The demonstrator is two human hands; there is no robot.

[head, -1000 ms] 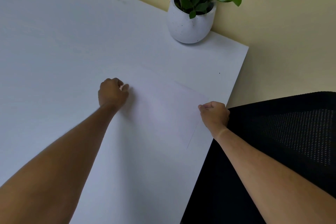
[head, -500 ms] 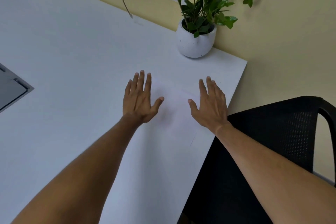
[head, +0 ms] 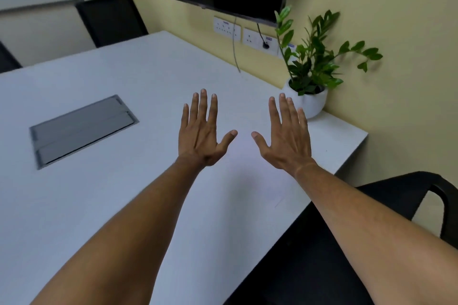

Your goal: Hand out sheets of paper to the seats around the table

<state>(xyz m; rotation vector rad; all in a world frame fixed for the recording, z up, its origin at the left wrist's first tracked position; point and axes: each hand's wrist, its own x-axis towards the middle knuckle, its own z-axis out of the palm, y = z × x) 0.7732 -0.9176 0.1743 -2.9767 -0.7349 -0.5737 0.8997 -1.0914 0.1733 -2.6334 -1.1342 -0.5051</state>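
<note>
Paper, a single white sheet [head: 250, 176], is laid flat on the white table [head: 124, 205] by the edge that faces the black mesh chair [head: 401, 195]. It is faint against the tabletop, and only its near right corner is clearly outlined. Its long axis is judged to run from that edge toward the table's middle, though this cannot be fixed. The left hand [head: 202, 135] and right hand [head: 287, 136] are held spread above its far end, fingers straight, nothing grasped; whether the sheet is touched cannot be told. It lies below and behind the fingertips, toward the wrists, about equally near each hand. No further sheets are seen. A white pot [head: 309, 104] containing a leafy plant [head: 314, 57] is seen at the corner. A grey cable hatch [head: 81, 129] is set into the tabletop, lids closed.
</note>
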